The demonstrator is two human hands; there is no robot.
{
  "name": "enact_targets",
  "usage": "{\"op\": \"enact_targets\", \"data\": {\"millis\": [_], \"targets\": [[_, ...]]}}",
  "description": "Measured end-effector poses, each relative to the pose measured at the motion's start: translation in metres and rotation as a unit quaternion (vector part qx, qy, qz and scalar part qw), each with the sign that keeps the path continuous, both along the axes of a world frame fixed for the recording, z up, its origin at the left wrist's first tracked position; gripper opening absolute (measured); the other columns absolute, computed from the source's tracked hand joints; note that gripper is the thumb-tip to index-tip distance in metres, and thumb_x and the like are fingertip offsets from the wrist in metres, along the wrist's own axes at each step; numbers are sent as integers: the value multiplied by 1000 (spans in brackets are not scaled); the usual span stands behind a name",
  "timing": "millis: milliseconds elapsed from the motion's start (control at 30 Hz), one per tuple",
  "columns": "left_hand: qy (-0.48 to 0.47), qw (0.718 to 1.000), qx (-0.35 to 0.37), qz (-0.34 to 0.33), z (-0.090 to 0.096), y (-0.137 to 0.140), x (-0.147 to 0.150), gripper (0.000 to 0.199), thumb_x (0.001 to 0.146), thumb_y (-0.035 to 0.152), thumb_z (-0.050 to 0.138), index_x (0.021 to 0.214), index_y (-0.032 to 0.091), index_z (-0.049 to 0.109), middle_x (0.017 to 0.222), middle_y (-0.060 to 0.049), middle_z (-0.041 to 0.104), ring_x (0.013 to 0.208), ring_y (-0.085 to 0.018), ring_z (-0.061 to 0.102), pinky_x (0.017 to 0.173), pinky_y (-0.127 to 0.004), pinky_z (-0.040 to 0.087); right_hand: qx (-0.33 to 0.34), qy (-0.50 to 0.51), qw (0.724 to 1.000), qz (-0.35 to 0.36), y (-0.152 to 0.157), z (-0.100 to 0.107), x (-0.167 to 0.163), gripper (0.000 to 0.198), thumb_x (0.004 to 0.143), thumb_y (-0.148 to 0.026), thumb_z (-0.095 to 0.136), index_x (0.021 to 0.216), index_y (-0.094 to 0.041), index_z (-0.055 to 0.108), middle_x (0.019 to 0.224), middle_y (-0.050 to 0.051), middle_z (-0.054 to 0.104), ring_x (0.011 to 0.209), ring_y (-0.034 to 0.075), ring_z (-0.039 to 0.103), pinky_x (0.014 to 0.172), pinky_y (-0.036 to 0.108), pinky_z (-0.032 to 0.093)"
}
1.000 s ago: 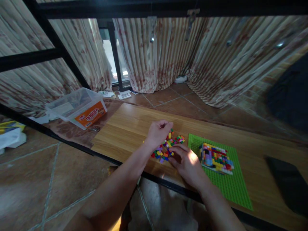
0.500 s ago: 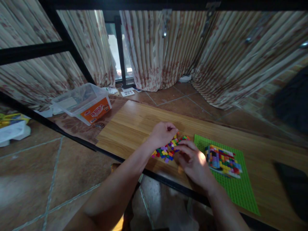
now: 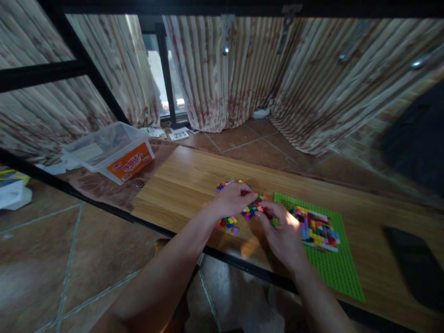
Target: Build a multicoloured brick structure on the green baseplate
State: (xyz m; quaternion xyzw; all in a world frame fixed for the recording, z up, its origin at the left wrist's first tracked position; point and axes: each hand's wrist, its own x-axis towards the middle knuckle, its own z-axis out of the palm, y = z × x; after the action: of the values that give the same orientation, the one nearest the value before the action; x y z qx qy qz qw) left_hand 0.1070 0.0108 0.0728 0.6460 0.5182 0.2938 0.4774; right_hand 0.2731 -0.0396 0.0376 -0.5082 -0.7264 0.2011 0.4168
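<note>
Small loose multicoloured plastic bricks [image 3: 228, 222] lie mid-table on the long brown wooden tabletop [image 3: 173, 185], left of a flat green studded baseplate [image 3: 343, 277]; on that rests a rectangular multicoloured brick slab [image 3: 318, 230]; farther right lies a flat dark rectangular object [image 3: 414, 266]; beyond the left end stands a clear rectangular plastic box [image 3: 130, 163]; striped fabric curtains [image 3: 215, 78] hang behind.

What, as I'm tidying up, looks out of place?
Perhaps the papers on the floor by the curtain, an odd spot for them. Loose building bricks lie scattered on the wooden table, too small to check for damage.

Striped curtains [image 3: 208, 69]; tiled floor [image 3: 34, 259]
</note>
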Motion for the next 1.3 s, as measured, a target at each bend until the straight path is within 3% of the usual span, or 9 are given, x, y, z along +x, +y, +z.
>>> {"op": "enact_targets", "data": {"millis": [100, 167, 300, 433, 667, 900, 1100, 1200, 1300], "targets": [[-108, 988, -103, -44, -1, -7, 11, 22, 84, 34, 57, 78, 14, 64, 64, 0, 61, 59, -10, 57, 57, -22, 45, 14, 34, 999, -39, -1, 4, 3, 14, 85, -29, 62, 98, -22, 64, 85, 2, 66, 73, 16, 63, 69, 31, 53], [-151, 979, -130, -49, -1, -11, 17, 16, 82, 29, 60, 80, 14, 63, 66, 1, 61, 58, -8, 57, 58, -21, 47, 1, 50, 998, -46, -1, 5, 4, 16, 83, -29, 64, 97, -21, 64, 84, 2, 66, 73, 16, 63, 69, 32, 53], [-164, 980, -110, -40, -3, -11, 23, 8, 78, 21, 63, 78, 13, 64, 65, 2, 60, 55, -6, 54, 55, -18, 44, -47, 115, 992, -38, 0, 5, 8, 23, 81, -32, 67, 101, -21, 64, 86, 3, 68, 77, 17, 65, 74, 34, 54], [-177, 978, -102, -41, -1, -8, 26, 17, 76, 27, 68, 83, 12, 67, 64, 0, 62, 54, -7, 53, 50, -18, 39, -57, 149, 987, -26, 0, 6, 16, 17, 85, -31, 64, 99, -22, 68, 90, 4, 69, 81, 17, 66, 77, 35, 54], [-238, 964, -84, -83, 9, -12, 37, 17, 72, 23, 71, 86, 12, 70, 70, 0, 65, 63, -7, 56, 61, -20, 44, 26, 164, 983, -73, -3, 12, 30, 13, 86, -28, 64, 96, -24, 71, 95, 3, 70, 89, 18, 64, 80, 35, 51], [-220, 974, -40, -45, 1, -21, 63, 13, 79, 24, 63, 80, 13, 70, 70, -1, 66, 65, -10, 58, 63, -22, 45, 93, 103, 983, -117, -12, 22, 41, 11, 86, -23, 62, 92, -24, 72, 92, 3, 70, 86, 17, 65, 77, 32, 52], [-228, 970, -79, -3, 0, -21, 77, 7, 79, 19, 62, 77, 13, 67, 69, 0, 64, 65, -10, 62, 65, -22, 47, 87, 80, 972, -202, -16, 28, 84, 17, 87, -32, 61, 92, -21, 73, 89, 5, 71, 79, 18, 66, 69, 31, 54], [-213, 974, -73, 10, -4, -17, 77, 7, 79, 19, 63, 76, 14, 66, 65, 1, 62, 63, -10, 62, 61, -20, 44, 55, 91, 962, -252, -20, 28, 114, 19, 84, -34, 63, 89, -20, 74, 84, 5, 72, 74, 19, 67, 66, 32, 54], [-197, 979, -57, 5, -6, -14, 77, 7, 78, 21, 64, 78, 14, 67, 65, 1, 62, 64, -10, 62, 60, -20, 43, 12, 65, 965, -253, -28, 22, 136, 19, 82, -35, 64, 87, -20, 75, 85, 5, 73, 76, 20, 68, 68, 33, 54]]}}
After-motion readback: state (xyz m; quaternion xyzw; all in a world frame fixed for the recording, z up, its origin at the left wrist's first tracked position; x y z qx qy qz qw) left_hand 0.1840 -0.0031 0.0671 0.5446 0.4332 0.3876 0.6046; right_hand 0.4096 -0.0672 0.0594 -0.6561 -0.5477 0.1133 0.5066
